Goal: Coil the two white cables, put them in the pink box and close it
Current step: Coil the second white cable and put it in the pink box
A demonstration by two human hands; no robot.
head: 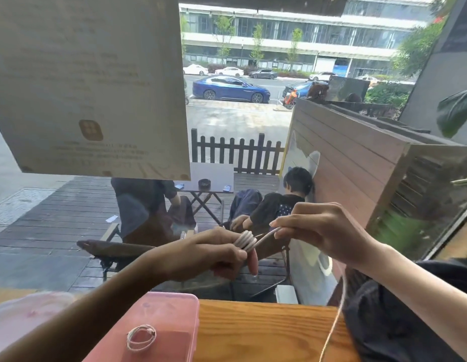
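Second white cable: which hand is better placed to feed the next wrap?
Right. The right hand pinches the free run of the white cable trailing to the table, while the left hand has the wound loops around its fingers.

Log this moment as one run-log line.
step: coiling second cable | left hand: holds wraps | right hand: feeds cable | first coil: in pink box | box: open

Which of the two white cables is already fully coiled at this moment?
The small coiled cable lying in the pink box. The other cable is only partly wound on the left hand, its tail hanging from the right hand.
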